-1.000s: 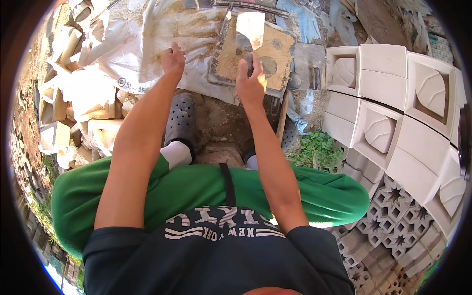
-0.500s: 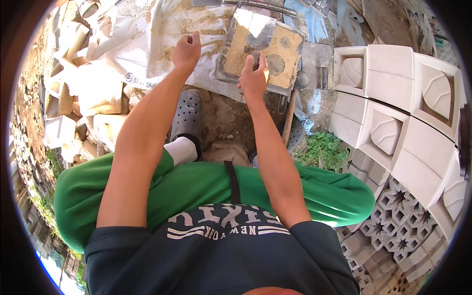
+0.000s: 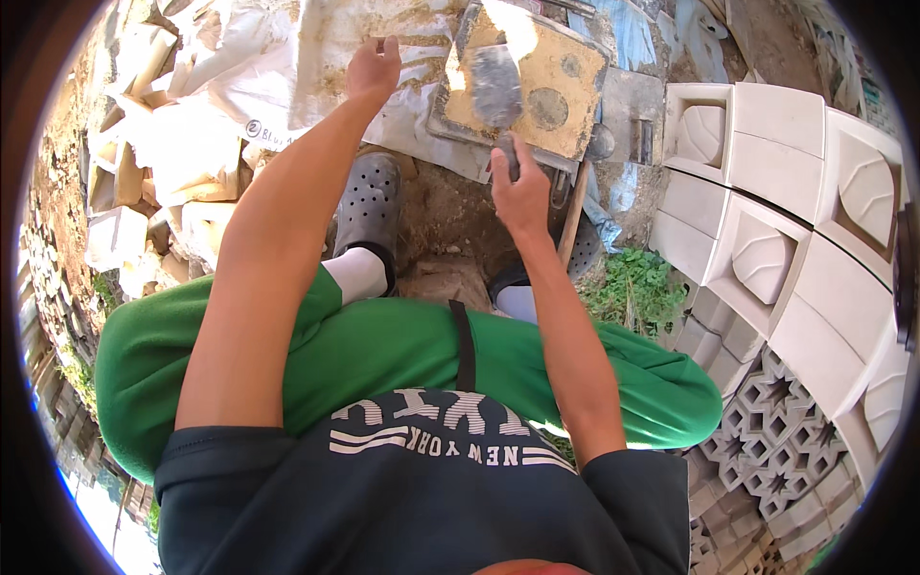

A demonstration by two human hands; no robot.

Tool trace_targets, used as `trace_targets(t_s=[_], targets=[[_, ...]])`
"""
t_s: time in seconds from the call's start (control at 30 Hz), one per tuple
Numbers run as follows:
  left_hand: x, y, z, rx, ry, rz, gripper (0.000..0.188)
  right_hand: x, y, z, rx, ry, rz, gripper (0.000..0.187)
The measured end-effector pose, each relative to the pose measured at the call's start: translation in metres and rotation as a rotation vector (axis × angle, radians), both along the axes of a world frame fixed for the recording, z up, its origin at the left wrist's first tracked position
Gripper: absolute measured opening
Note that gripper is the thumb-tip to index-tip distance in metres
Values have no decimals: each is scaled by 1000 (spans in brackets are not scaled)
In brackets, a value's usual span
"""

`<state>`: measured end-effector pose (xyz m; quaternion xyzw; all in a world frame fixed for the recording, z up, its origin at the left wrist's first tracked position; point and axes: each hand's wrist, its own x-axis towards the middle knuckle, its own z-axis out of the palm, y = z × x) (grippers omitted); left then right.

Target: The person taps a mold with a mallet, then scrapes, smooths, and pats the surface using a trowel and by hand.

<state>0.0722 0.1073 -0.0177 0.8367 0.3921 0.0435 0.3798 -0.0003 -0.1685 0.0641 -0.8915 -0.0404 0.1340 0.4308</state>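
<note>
While my right hand point(image 3: 522, 199) grasps the trowel point(image 3: 498, 103) by its handle point(image 3: 509, 153), blade point(image 3: 495, 84) over the sandy slab point(image 3: 581, 123), I think a steady wrist and level angle serve best; my left hand point(image 3: 374, 71) is curled, whether around something, I cannot tell.

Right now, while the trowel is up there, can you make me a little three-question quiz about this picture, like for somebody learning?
1. True or false: the left hand is holding the trowel.

2. Which colour are the trousers?
A) red
B) green
C) yellow

3. Fill in the missing word: the blocks with star-shaped holes are on the ____ side of the picture.

Key:
1. False; the right hand has it by the handle.
2. B
3. right
</note>
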Motion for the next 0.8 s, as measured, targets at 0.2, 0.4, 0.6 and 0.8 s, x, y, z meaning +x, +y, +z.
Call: trace_targets(t_s=[0.2, 0.4, 0.6, 0.8], targets=[[-16, 3, -10, -8, -8, 13, 50, -1, -1, -8, 78, -36, -44, 50], [-28, -7, -7, -63, 96, -41, 50, -7, 1, -14, 5, -205, 57, 53], [-58, -44, -2, 343, -332, -500, 64, -32, -8, 4, 4, -83, -200, 52], [-70, -63, 20, 591, -393, -1217, 74, -68, -10, -10, 64, 87, -395, 56]])
